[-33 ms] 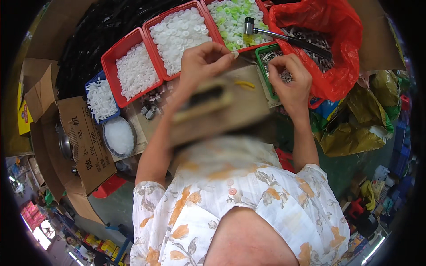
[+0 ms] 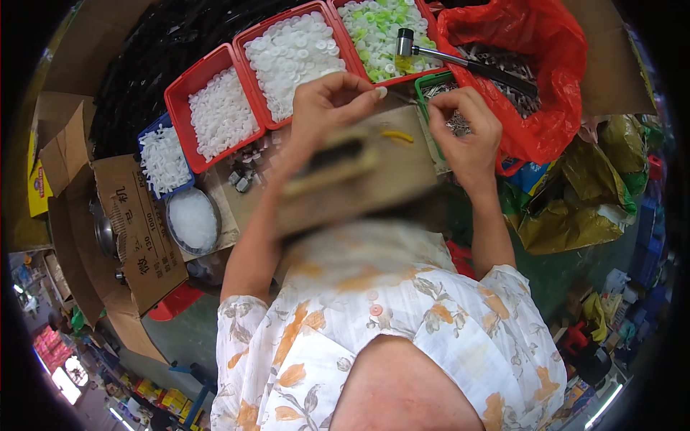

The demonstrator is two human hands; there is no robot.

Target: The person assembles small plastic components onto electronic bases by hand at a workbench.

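My left hand (image 2: 332,106) is closed in a pinch above the front edge of the red trays. A small white plastic disc (image 2: 381,93) shows at its fingertips. To its right, my right hand (image 2: 471,136) is held with thumb and forefinger together, beside a green tray (image 2: 422,108) of small metal pins. Whatever lies between those fingertips is too small to make out. The two hands are a short gap apart. Below them, a yellow curved piece (image 2: 397,136) lies on the brown work board (image 2: 410,165). A blurred block with a dark slot (image 2: 334,161) sits nearer me.
Red trays hold small white pieces (image 2: 223,111), white discs (image 2: 295,54) and green-and-white discs (image 2: 374,29). A hammer (image 2: 467,63) lies across the right tray and a red bag (image 2: 553,129) of metal parts. At left are a blue tray (image 2: 165,158), a round bowl (image 2: 194,221) and a carton (image 2: 136,223).
My right hand has shifted slightly left, closer to my left hand. The left hand still pinches the white disc, almost unmoved.
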